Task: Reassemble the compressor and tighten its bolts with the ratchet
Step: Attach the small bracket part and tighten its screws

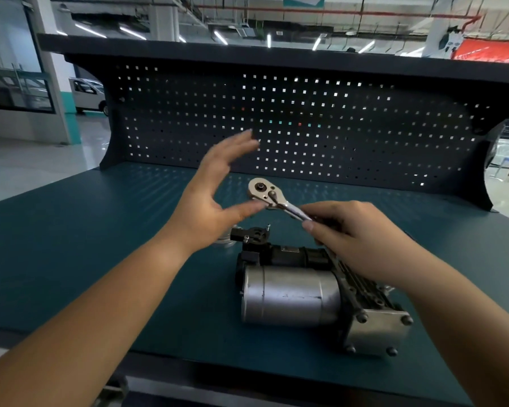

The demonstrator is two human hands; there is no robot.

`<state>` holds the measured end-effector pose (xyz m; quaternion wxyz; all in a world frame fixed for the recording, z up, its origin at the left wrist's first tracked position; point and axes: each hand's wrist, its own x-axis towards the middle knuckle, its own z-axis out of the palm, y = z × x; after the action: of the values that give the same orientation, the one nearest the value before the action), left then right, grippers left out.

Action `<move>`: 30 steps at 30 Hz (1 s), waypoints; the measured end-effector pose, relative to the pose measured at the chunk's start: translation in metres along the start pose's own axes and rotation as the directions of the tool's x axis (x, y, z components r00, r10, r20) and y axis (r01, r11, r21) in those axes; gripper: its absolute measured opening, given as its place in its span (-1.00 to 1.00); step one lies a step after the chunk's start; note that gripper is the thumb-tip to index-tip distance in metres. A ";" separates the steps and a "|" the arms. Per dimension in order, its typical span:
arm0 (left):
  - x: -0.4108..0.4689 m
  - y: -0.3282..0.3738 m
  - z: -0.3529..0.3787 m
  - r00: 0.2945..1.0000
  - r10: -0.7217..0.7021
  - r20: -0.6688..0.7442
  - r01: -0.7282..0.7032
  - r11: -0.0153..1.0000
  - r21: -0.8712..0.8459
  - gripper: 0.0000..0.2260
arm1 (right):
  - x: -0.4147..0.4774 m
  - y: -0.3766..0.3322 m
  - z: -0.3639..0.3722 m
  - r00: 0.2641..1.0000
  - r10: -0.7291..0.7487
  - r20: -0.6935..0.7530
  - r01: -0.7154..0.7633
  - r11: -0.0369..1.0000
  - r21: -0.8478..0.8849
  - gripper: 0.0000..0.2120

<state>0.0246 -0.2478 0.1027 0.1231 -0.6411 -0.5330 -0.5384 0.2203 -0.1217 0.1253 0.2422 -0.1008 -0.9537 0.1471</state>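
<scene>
The teal worktop (71, 245), backed by a dark pegboard (335, 127), carried the compressor (291, 295), which lay on its side near the front edge. Above it, the right hand (359, 239) pinched the handle of the ratchet (265, 193). The left hand (209, 195) was spread wide and held nothing, its thumb just beside the ratchet's head.

The left hand (209, 201) and right hand (353, 239) are bare, and the left forearm (115, 289) and right forearm (453, 304) show uncovered down to the view's lower edge, the left fingers (235, 145) motion-blurred.
</scene>
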 end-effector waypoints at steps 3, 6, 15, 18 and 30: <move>-0.028 -0.027 0.018 0.954 -0.245 -0.176 0.249 0.968 0.004 -0.65 | 0.009 0.008 0.005 0.996 0.086 0.029 -0.085 0.996 -0.019 -0.81; -0.057 -0.049 0.044 0.906 -0.330 -0.264 0.371 0.920 0.123 -0.78 | 0.012 0.014 0.015 0.988 0.129 0.080 -0.127 0.991 -0.037 -0.78; -0.053 -0.056 0.052 0.921 -0.252 -0.296 0.322 0.921 0.217 -0.85 | 0.009 0.015 0.031 0.987 0.137 0.086 -0.140 0.990 0.027 -0.82; -0.054 -0.056 0.055 0.916 -0.248 -0.315 0.319 0.926 0.200 -0.90 | 0.007 0.013 0.033 0.988 0.124 0.090 -0.126 0.992 0.016 -0.83; -0.055 -0.070 0.058 0.906 -0.325 -0.273 0.356 0.932 0.072 -0.86 | 0.010 0.008 0.028 0.981 0.136 0.137 -0.132 0.991 -0.036 -0.78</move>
<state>0.0080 -0.2080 0.0060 0.1332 -0.4546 -0.6476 -0.5969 0.1989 -0.1179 0.1030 0.1631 -0.1573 -0.9612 0.1570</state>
